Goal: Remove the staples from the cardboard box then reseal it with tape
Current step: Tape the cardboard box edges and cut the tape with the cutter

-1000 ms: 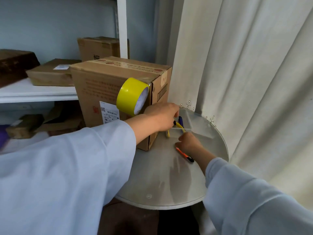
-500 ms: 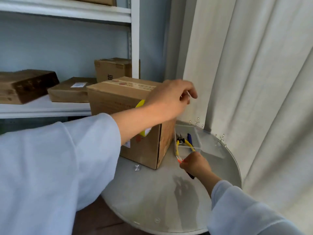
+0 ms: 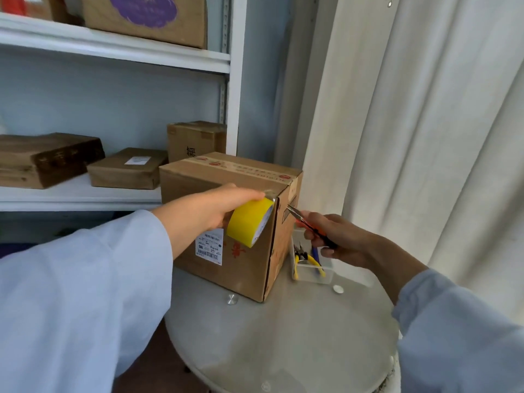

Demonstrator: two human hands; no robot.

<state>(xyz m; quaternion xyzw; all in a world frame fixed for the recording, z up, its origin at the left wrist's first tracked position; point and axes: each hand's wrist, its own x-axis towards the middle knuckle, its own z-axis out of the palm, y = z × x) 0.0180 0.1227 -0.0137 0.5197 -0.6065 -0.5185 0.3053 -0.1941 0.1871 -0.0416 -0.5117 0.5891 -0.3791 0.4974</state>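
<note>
Two hands: both engaged at the near upper corner of the cardboard box [image 3: 226, 222], which stands on the round surface [image 3: 283, 336] beside the shelf [image 3: 113, 52].
Left hand [image 3: 209, 211]: grip curled round the yellow tape roll [image 3: 249, 222], holding it against the box's front face just below the top edge.
Right hand [image 3: 337, 239]: grip closed round the orange-handled pliers [image 3: 309, 226], tip pointed at the side face near the corner.
Pliers jaws: too small to tell whether they have caught a staple.
Tool tray [image 3: 312, 268]: clear, touching or just beside the box's side, holding yellow-handled pliers [image 3: 304, 258].
Step in hand: probably staple removal; top seam already bears printed tape.
Risk 1: the tip may slip and gouge the cardboard if it is levered without a firm bite.
Risk 2: the box may slide on the smooth surface, as the left hand steadies it only through the roll.
Risk 3: a freed staple may drop unseen.
</note>
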